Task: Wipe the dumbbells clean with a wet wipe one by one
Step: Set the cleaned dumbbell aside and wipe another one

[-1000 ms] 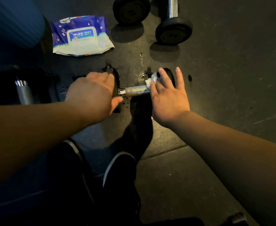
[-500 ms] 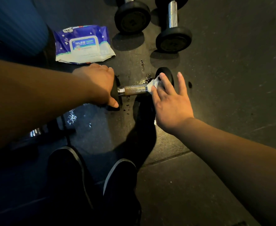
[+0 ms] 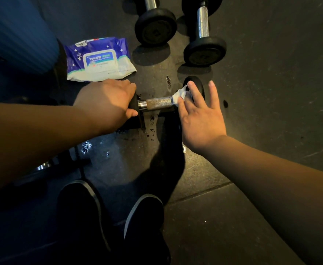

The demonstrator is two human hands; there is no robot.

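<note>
A dumbbell (image 3: 157, 103) with black heads and a knurled metal handle lies crosswise on the dark floor in front of me. My left hand (image 3: 107, 104) grips its left head from above, fingers curled over it. My right hand (image 3: 200, 115) lies with straight, spread fingers over the right head and presses a white wet wipe (image 3: 180, 95) against the right end of the handle. Most of the wipe is hidden under my fingers.
A blue and white wet wipe pack (image 3: 99, 60) lies behind my left hand. Two more dumbbells (image 3: 155, 25) (image 3: 203, 41) stand further back. Wet spots (image 3: 151, 131) mark the floor. My two black shoes (image 3: 80, 217) are below, and a blue ribbed object (image 3: 17, 31) is at upper left.
My left hand has settled further onto the left head and grips it. My right hand stays at the right end of the handle with the wipe. The view has tilted slightly.
</note>
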